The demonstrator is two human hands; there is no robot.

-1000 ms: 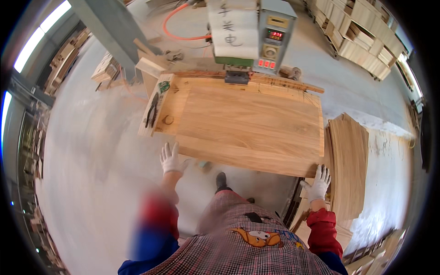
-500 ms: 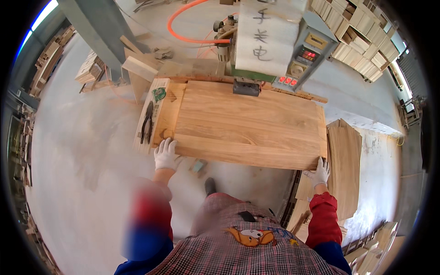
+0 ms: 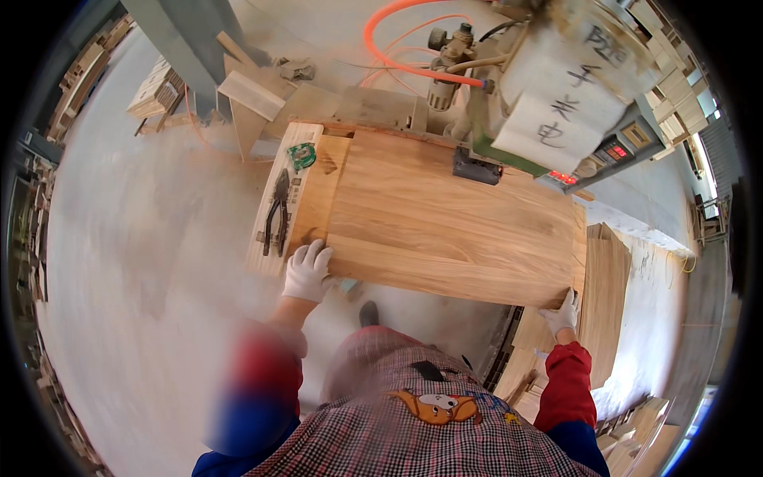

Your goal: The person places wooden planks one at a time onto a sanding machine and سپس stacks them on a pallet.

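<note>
A pale brown wooden panel (image 3: 445, 215) lies flat beneath the head of a machine. My left hand (image 3: 308, 272), in a white glove, grips its near edge by the left end, fingertips on the top face. My right hand (image 3: 563, 314), also gloved, holds the near right corner; part of its fingers is hidden. A black block (image 3: 477, 165) on the machine's underside sits just over the panel's far part, and I cannot tell whether they touch. Left of the panel, black-handled pliers (image 3: 276, 213) and a green tape measure (image 3: 302, 156) rest on a light board (image 3: 268, 230).
The machine carries a white cover (image 3: 556, 111) and a control box (image 3: 628, 147) with red displays. An orange hose (image 3: 373, 40) curves behind it. Wooden sheets (image 3: 608, 294) stand to the right. A grey column (image 3: 191, 48) rises at the far left, near stacked boards (image 3: 155, 91).
The view has swung, so panel and tools appear farther right and the machine looks larger and more tilted. Both hands keep their hold on the panel's near edge.
</note>
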